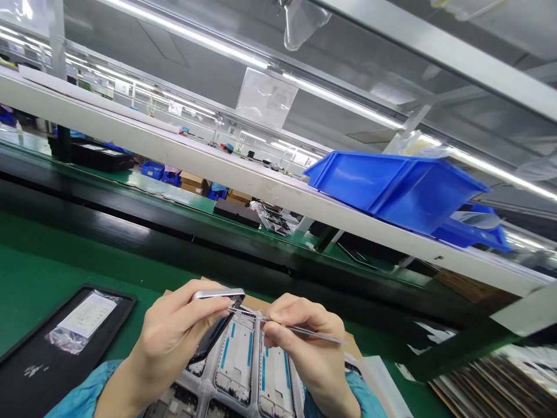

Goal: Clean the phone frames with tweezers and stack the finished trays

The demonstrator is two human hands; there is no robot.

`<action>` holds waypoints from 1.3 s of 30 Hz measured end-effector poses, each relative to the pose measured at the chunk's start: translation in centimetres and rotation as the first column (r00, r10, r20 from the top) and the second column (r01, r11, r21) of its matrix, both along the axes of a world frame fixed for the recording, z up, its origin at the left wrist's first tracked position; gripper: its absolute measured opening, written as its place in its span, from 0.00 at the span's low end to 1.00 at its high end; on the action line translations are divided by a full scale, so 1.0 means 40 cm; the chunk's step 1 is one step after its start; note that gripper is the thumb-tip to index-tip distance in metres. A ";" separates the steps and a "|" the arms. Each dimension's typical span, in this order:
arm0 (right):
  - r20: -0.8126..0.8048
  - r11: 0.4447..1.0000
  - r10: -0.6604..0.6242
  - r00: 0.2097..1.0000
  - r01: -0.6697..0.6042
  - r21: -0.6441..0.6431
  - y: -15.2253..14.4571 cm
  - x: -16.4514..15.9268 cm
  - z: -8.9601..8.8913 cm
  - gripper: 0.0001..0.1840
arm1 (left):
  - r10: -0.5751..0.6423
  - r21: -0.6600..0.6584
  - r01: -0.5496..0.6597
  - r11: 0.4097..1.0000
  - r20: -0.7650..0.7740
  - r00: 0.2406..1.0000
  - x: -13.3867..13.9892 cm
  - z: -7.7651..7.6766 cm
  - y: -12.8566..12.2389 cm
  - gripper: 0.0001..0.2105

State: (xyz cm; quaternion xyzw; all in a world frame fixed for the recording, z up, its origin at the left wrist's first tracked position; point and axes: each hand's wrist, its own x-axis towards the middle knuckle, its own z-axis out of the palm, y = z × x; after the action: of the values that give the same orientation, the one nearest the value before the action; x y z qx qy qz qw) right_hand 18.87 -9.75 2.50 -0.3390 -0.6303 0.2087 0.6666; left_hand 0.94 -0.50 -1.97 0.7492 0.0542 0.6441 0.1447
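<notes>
My left hand (174, 325) grips a phone frame (220, 294) with a silver edge, tilted up so its side faces me. Between the thumb and fingers of my right hand (302, 328) is a pair of thin metal tweezers (319, 334), pointing left. Their tips reach the phone frame's edge near my left fingertips; whether they pinch anything there is too small to tell. Below both hands lies a clear plastic tray (211, 371) with several phone frames (237, 357) in its compartments, some bearing blue strips.
On the left a black tray (108, 331) holds a bagged paper label (87, 316). A white shelf (209, 162) crosses ahead, carrying a blue bin (391, 186). Stacked cardboard dividers (491, 383) stand at the right, beside a green post (461, 342).
</notes>
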 end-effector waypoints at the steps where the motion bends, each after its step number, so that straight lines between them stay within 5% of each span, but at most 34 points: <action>1: 0.000 1.000 -0.005 1.000 0.005 0.002 0.001 0.000 0.001 0.14 | -0.002 0.003 0.002 1.000 -0.002 1.000 0.000 -0.002 0.001 0.11; 17: -0.016 0.998 -0.048 0.999 0.047 -0.049 0.011 0.004 -0.003 0.07 | -0.009 -0.024 0.008 1.000 -0.029 1.000 -0.003 0.000 0.006 0.13; 24: 0.008 0.996 -0.083 0.997 0.083 -0.020 0.008 0.029 0.003 0.07 | -0.115 -0.303 0.109 0.947 -0.004 0.993 -0.001 0.025 0.002 0.12; 27: 0.062 0.993 -0.111 0.992 0.108 0.056 -0.003 0.022 0.015 0.05 | -0.175 -0.549 0.181 0.816 0.064 0.982 0.007 0.020 -0.001 0.08; 31: 0.188 0.981 -0.163 0.969 0.139 0.135 -0.008 0.008 0.018 0.09 | -0.467 -0.786 0.442 0.433 0.224 0.855 0.012 0.015 -0.007 0.22; 33: 0.253 0.975 -0.189 0.949 0.150 0.164 -0.006 0.006 0.015 0.12 | -0.532 -0.820 0.484 0.305 0.275 0.801 0.010 0.018 -0.009 0.26; 36: 0.340 0.969 -0.210 0.917 0.147 0.201 -0.003 0.012 0.011 0.12 | -0.548 -0.833 0.499 0.239 0.308 0.778 0.009 0.018 -0.008 0.27; 39: 0.404 0.962 -0.236 0.884 0.154 0.226 -0.003 0.018 0.006 0.11 | -0.545 -0.858 0.449 0.249 0.259 0.797 0.008 0.013 -0.005 0.29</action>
State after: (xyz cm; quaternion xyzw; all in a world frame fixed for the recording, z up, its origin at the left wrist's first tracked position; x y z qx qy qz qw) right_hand 19.61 -9.89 2.76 -0.3742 -0.7401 0.0009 0.5589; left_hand 1.27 -0.70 -1.45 0.5615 0.1517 0.3999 0.7084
